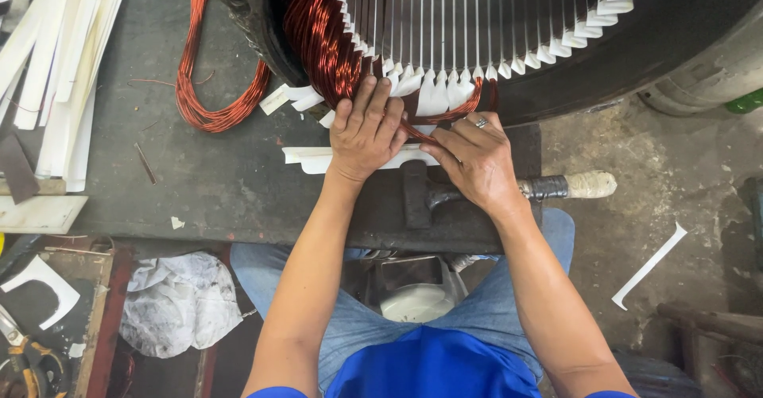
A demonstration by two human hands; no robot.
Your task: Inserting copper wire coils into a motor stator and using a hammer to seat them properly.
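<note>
The left hand presses flat, fingers spread, on the copper wire at the rim of the motor core. The right hand pinches a wire strand beside it. Many slots already hold white paper, most stay without wire

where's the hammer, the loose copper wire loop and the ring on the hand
hammer [415, 194], head view, on its dark head lying on the bench.
loose copper wire loop [208, 116], head view, on the loop's lower bend.
ring [481, 122], head view, on the band on a finger of the right hand [475, 159].
</note>
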